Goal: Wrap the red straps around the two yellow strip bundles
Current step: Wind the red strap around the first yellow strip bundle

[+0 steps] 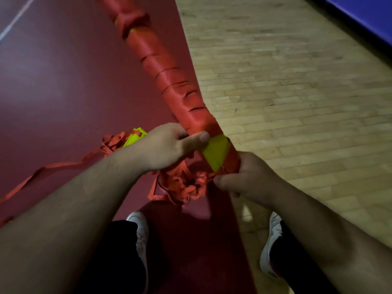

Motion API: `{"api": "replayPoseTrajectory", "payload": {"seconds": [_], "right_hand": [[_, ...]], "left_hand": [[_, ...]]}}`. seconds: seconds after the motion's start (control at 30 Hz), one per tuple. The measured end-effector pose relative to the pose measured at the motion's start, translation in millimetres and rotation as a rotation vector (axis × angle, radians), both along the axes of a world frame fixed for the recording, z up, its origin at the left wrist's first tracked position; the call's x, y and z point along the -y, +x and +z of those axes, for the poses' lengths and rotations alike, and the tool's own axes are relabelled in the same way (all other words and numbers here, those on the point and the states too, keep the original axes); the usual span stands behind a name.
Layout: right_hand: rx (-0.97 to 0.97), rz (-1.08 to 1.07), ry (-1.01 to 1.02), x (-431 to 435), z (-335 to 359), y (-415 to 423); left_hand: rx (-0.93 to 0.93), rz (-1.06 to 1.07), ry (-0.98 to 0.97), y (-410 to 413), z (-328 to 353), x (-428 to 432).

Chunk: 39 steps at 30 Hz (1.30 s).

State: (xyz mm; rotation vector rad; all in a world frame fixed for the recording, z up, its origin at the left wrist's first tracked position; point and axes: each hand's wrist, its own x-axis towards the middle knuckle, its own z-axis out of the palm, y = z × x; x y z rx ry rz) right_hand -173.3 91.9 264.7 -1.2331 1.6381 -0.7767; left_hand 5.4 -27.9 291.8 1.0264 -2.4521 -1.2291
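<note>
From the head camera, a long bundle point(167, 66) runs from the far centre down to the near centre, along the seam where the red mat point(63, 92) meets the wooden floor point(297, 92). Red strap point(148, 45) is wound round nearly all of it, and one bare yellow patch point(217, 152) shows between the hands. The left hand point(167, 145) grips the wrapped part, fingers curled round it and the thumb lying across the top. The right hand point(252, 177) curls round the bundle's near end. Below the hands a loose tangle of strap point(182, 183) is heaped, and a tail point(48, 167) trails off to the left. A second yellow bundle point(135, 137) peeks out behind the left wrist. White shoes point(141, 228) stand nearest the camera.
</note>
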Motion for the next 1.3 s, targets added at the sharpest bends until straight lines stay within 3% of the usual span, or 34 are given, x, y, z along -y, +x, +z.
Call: {"api": "replayPoseTrajectory", "payload": {"seconds": [0.23,0.33,0.5,0.63,0.73,0.87,1.0,1.2,1.3], "right_hand": [[-0.264,-0.073,-0.031,5,3,-1],[-0.239,-0.099,-0.033,7,2,0],[-0.191,-0.104,-0.070,8,8,-4],[-0.209,-0.089,-0.108,9,12,-12],[-0.216,-0.087,-0.140,8,14,-14],[-0.227,-0.098,-0.181,6,18,-16],[-0.253,-0.103,-0.210,4,23,-21],[-0.264,-0.150,-0.239,4,28,-28],[-0.255,-0.178,-0.222,4,30,-29]], "left_hand": [[0.011,-0.027,0.094,13,-22,2],[-0.016,0.017,0.079,9,-24,1],[-0.134,0.097,0.217,3,-20,-4],[-0.210,0.314,0.391,-2,-16,-3],[-0.233,0.315,0.401,-2,-14,-4],[-0.190,0.275,0.300,1,-15,-6],[-0.176,0.381,0.364,0,-20,-2],[0.076,0.605,0.413,-2,-45,2],[0.174,0.598,0.403,-1,-48,5]]}}
